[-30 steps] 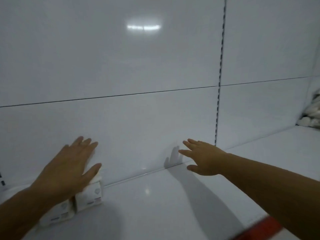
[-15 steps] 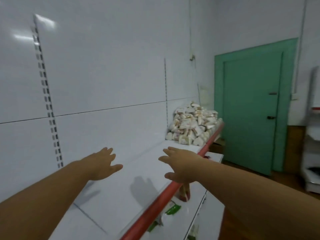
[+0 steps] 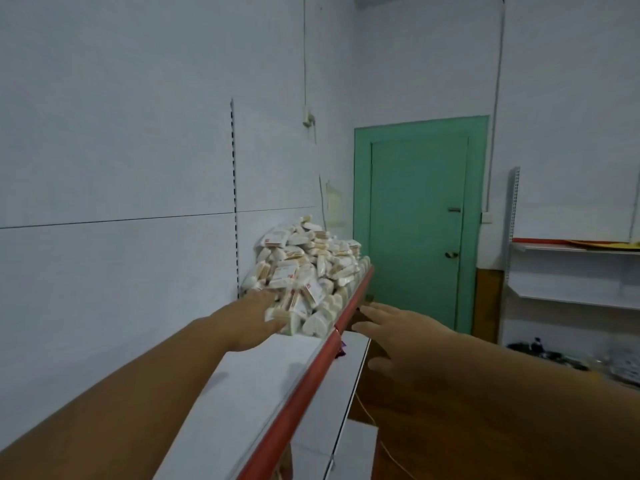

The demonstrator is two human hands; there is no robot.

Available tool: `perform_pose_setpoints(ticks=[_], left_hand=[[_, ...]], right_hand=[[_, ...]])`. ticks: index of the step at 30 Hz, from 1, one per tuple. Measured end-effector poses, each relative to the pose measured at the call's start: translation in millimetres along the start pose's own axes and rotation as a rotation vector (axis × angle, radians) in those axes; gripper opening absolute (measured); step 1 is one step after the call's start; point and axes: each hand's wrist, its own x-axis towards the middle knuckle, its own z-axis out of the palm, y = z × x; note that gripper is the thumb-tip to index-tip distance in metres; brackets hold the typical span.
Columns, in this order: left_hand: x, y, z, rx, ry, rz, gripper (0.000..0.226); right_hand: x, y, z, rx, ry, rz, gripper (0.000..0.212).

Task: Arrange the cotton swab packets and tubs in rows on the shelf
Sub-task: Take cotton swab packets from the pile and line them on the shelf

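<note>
View has swung right along the shelf, off the two placed packets. Unsorted pile of swab packets and tubs now sits frame centre. Left hand flat-fingered at its near edge, contact unclear. Right hand spread, empty, right of the red shelf lip. Looks like the next fetch; most stock still unsorted.

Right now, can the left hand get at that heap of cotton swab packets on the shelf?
Probably yes. The left hand is stretched out, fingers open, right at the near edge of the heap, and bare shelf lies under its arm.
</note>
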Motion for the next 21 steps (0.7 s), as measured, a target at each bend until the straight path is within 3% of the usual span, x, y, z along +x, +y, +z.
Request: perform_pose_setpoints(ticks=[3, 7, 12, 21], left_hand=[[60.2, -17.8, -1.5, -0.004, -0.017, -0.002, 0.062], [136.4, -31.5, -5.1, -0.05, 0.107, 0.012, 0.053], [187.9, -36.3, 24.7, -0.06, 0.118, 0.019, 0.061], [236.7, -33.2, 22.7, -0.074, 0.4, 0.083, 0.04]], right_hand=[[48.3, 36.3, -3.3, -0.025, -0.038, 0.023, 0.066], [106.3, 74.5, -0.2, 0.094, 0.105, 0.089, 0.059], [145.8, 93.7, 57.4, -0.066, -0.034, -0.116, 0.061], [232.6, 210.3, 93.8, 0.185, 0.161, -0.011, 0.06]])
